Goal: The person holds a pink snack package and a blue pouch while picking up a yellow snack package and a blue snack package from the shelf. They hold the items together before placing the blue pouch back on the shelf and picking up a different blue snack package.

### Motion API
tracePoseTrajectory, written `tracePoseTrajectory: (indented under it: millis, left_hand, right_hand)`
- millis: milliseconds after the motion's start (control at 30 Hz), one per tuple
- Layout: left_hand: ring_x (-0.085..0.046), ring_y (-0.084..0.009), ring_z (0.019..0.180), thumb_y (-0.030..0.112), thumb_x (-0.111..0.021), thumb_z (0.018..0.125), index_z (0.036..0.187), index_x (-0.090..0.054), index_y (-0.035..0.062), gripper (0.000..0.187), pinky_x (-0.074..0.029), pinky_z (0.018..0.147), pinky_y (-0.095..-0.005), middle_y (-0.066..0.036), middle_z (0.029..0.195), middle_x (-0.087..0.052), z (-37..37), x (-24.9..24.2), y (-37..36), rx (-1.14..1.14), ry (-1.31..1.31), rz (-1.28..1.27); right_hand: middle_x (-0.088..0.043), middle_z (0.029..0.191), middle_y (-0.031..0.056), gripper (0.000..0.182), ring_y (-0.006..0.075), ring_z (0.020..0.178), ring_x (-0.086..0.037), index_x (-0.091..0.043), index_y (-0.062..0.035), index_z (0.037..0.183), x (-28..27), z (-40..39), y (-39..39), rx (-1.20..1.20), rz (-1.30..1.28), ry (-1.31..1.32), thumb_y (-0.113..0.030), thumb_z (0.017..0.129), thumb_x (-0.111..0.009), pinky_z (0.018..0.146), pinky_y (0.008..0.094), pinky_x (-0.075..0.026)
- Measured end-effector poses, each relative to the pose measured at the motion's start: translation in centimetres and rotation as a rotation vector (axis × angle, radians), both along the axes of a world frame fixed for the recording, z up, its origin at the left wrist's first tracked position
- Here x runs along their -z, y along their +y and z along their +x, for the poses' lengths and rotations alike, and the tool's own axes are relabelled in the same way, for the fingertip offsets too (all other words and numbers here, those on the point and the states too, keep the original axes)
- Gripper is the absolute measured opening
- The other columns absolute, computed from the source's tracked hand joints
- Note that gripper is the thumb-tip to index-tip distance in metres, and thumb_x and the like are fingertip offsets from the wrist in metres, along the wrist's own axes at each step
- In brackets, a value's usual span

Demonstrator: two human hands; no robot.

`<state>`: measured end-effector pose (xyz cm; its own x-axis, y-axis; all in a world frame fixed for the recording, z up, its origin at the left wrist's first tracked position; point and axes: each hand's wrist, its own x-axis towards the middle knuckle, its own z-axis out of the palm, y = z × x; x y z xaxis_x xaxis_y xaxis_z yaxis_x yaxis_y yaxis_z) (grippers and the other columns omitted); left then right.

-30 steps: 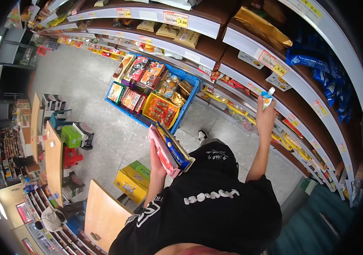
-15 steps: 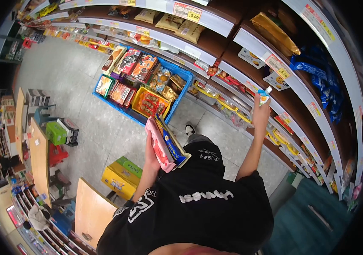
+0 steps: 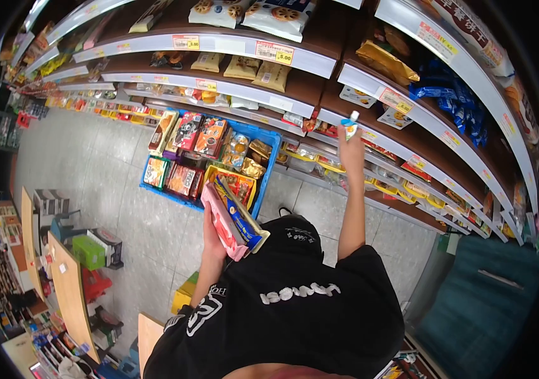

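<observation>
Right hand [image 3: 352, 151] pinching small spouted pouch [image 3: 349, 129], upper right of centre, near shelves [image 3: 310, 64], left hand [image 3: 212, 239] clasping pink pack [image 3: 221, 222] and blue pack [image 3: 239, 216], just below-left of centre, blue crate [image 3: 275, 150] upper left

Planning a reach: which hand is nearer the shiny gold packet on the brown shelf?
Right. The right hand is by the shelves, below the packet in view; the left hand farther down and left.

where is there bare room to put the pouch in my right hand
The pouch might fit on bare shelf right of the beige packs, or on floor between crate and green box. Crowded: the crate itself, and where blue packs pile up.
</observation>
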<state>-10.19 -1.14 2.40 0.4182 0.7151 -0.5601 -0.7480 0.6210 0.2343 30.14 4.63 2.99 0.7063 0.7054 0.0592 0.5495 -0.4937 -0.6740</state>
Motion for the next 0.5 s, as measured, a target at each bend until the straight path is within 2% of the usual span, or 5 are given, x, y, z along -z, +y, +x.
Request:
tracePoseTrajectory:
  millis: [167,267,500]
  left_hand:
    - [-0.059,-0.0259,0.108,0.052,-0.052,0.093,0.133,-0.050,0.0111,0.057,-0.048,0.096,-0.0414,-0.009,0.120,-0.061,-1.4,0.0,2.1,0.077,0.041,0.010]
    - [-0.059,-0.0259,0.109,0.053,-0.052,0.093,0.133,-0.049,0.0115,0.058,-0.047,0.096,-0.0415,-0.009,0.122,-0.060,-1.4,-1.1,3.2,0.128,0.038,0.023]
    - [-0.059,-0.0280,0.108,0.053,-0.053,0.093,0.133,-0.049,0.0105,0.059,-0.047,0.096,-0.0424,-0.011,0.121,-0.060,-0.2,-1.3,6.6,0.245,0.048,0.033]
  right_hand:
    - [-0.062,0.090,0.0368,0.072,0.0506,0.090,-0.060,-0.045,0.0137,0.116,-0.5,-2.5,1.5,0.002,0.025,0.004,-0.054,0.092,-0.050,0.081,0.0526,-0.047]
    - [-0.062,0.091,0.0364,0.067,0.0505,0.092,-0.060,-0.047,0.0110,0.109,-0.6,-3.5,2.1,0.013,0.040,-0.002,-0.054,0.091,-0.050,0.081,0.0536,-0.047]
    - [-0.063,0.087,0.0347,0.068,0.0496,0.088,-0.062,-0.047,0.0117,0.109,-0.7,-5.3,3.8,0.006,0.015,0.031,-0.054,0.091,-0.051,0.078,0.0522,-0.049]
